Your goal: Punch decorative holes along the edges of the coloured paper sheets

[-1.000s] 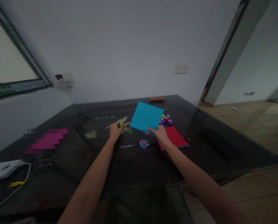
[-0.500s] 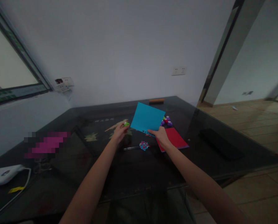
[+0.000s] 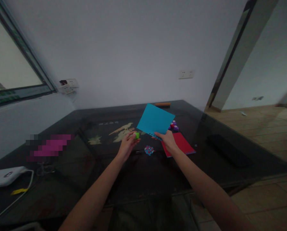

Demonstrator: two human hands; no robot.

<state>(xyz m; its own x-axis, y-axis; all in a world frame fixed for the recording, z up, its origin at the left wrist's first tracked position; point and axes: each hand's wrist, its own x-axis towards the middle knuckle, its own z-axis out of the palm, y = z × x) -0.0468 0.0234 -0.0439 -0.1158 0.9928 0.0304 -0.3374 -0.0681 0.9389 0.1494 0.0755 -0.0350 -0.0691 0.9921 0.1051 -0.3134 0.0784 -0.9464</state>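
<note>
In the head view my left hand grips a small green craft punch, fingers wrapped round it, just left of the blue sheet. My right hand pinches the bottom edge of a blue sheet of paper, held tilted above the table. Along that lower edge runs a row of small punched holes. Beneath the hands lies a little pile of blue, red and white paper bits. A red sheet lies flat under my right wrist. Several purple and red punches stand behind, partly hidden by the blue sheet.
The dark glossy table meets the wall at the back. A brown roll lies near the wall. To the right is a black oblong object; at left, a white device with a cable and a blurred-out pink item.
My left hand has moved right and slightly down with the green punch, which is turned so its white eye no longer shows. The blue sheet has shifted slightly right and tilted more.
</note>
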